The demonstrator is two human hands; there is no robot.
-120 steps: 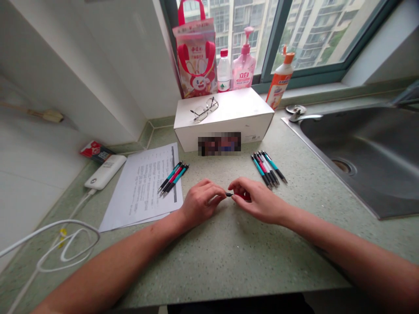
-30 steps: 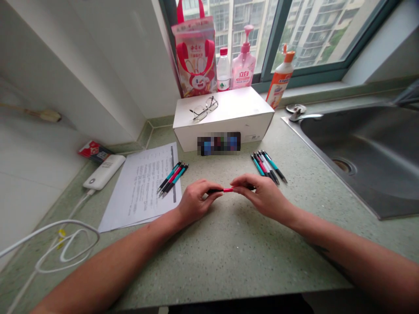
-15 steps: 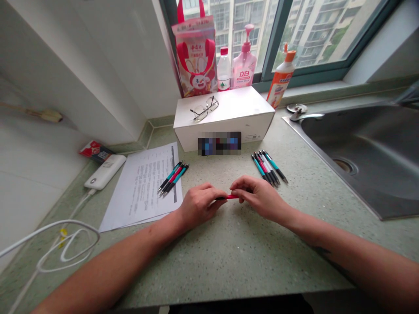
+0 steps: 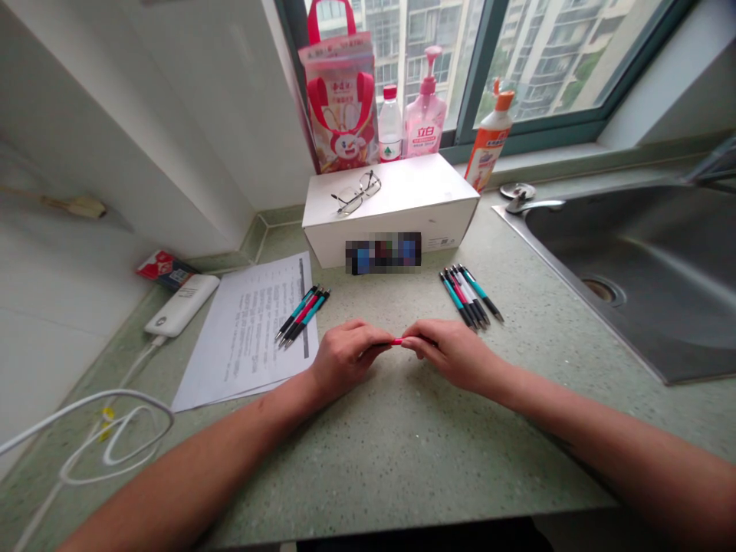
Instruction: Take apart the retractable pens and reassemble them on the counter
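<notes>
A red pen [image 4: 397, 342] lies level between my two hands, just above the counter, with only a short red stretch of it showing. My left hand [image 4: 350, 354] pinches one end between thumb and fingers. From the other side my right hand [image 4: 447, 351] grips the pen with thumb and fingertips; both pen ends are hidden. To the left, several teal and red pens [image 4: 302, 316] rest on printed sheets of paper [image 4: 241, 337]. Beyond my right hand, several teal, red and white pens [image 4: 468, 295] lie side by side on the counter [image 4: 402, 460].
At the back stands a white box [image 4: 396, 192] with eyeglasses [image 4: 357, 193] on top. Behind it are a gift bag [image 4: 342, 115], a clear bottle [image 4: 389, 126], a pink pump bottle [image 4: 425, 115] and an orange bottle [image 4: 488, 142]. A sink [image 4: 632, 268] is right; a corded power bank [image 4: 182, 305] left.
My right hand has moved slightly left along the pen, and its fingers have closed around the end. Less of the red barrel shows between my hands. The view has shifted a little.
</notes>
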